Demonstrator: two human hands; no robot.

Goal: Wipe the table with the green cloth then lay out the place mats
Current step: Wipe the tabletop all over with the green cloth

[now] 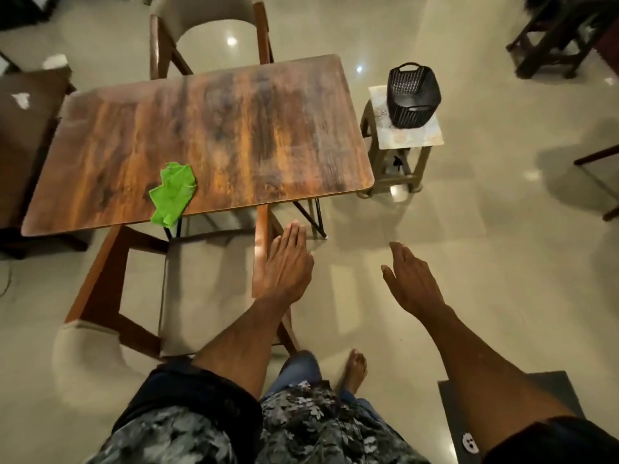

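Green cloth is crumpled on the desk, at the near edge toward the left, one corner hanging just over the rim. No hand on it.

Left hand: open, fingers straight and together, palm down, holding nothing. It sits below the desk's near edge, to the right of the cloth and nearer the camera, apart from it. It overlaps the wooden frame of the near chair, which is tucked part way under the desk; can't tell if it touches the wood.

Right hand: open, fingers extended and loosely spread, empty, over bare floor, well apart from the desk and the cloth.

Between left hand and cloth: only the desk rim and the chair's upright. Desk top otherwise bare, wood grain with a streaky sheen.

Around:
- Second chair at the far side of the desk, pale padded back.
- Small stool just beside the desk's right end, with a dark woven basket standing on it; contents not visible.
- Dark furniture at the left edge and top right corner, blurred.
- Dark flat mat on the floor at bottom right, partly under the right forearm.
- Person's bare foot on the floor between the arms, patterned clothing at the bottom of the frame.
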